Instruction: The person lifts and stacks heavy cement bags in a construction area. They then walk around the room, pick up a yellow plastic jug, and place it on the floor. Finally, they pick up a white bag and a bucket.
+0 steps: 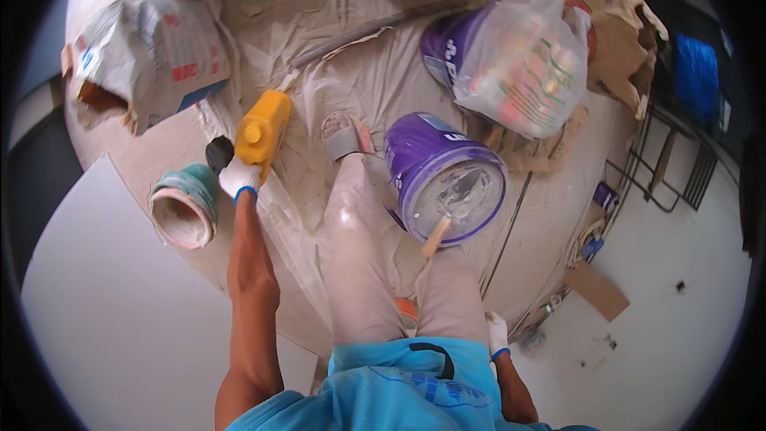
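Observation:
My left hand (238, 177), in a white glove with a blue cuff, is closed on the near end of a yellow plastic jug (263, 129). A dark object (218, 153) beside that hand is too unclear to name. Close to its left lies a green bucket (187, 203) with a whitish, crusted rim. My right hand (498, 334), gloved the same way, hangs beside my right thigh, its fingers mostly out of sight. In front of my legs, a purple bucket (407, 161) holds pale, wet-looking material, with a wooden handle (436, 237) leaning over its rim.
A torn white sack (152, 64) stands at the far left. Far right, a filled plastic bag (523, 64) rests against another purple bucket (451, 44), near a torn brown paper sack (622, 48). Crumpled sheeting (303, 168) covers the floor. A black metal rack (678, 156) is at right.

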The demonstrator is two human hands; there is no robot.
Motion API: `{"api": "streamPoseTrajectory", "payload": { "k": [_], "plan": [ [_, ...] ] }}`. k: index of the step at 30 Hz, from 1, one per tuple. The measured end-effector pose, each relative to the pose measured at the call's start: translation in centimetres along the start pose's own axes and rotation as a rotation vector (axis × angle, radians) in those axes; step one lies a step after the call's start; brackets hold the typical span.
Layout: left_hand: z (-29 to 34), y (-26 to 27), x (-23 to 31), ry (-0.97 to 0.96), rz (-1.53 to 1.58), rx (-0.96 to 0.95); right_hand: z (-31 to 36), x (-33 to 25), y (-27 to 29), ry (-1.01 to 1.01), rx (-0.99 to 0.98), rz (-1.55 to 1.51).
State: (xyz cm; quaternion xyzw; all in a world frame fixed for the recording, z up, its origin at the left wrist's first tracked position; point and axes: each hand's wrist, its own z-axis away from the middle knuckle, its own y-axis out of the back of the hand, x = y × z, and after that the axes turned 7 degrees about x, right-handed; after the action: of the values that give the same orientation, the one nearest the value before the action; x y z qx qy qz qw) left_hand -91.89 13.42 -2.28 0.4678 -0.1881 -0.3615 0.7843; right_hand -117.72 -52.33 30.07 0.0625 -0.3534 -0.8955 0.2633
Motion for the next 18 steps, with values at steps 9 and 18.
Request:
{"api": "streamPoseTrajectory", "payload": {
  "k": [9, 18],
  "plan": [
    [-0.4, 3.7, 2.1, -0.083, 0.16, -0.153, 4.1, -1.4, -1.8, -0.023, -0.029, -0.137],
    [8.9, 16.0, 6.5, -0.45, 0.036, 0.024, 3.6, -0.9, -1.4, -0.197, -0.004, -0.26]
  ]
}}
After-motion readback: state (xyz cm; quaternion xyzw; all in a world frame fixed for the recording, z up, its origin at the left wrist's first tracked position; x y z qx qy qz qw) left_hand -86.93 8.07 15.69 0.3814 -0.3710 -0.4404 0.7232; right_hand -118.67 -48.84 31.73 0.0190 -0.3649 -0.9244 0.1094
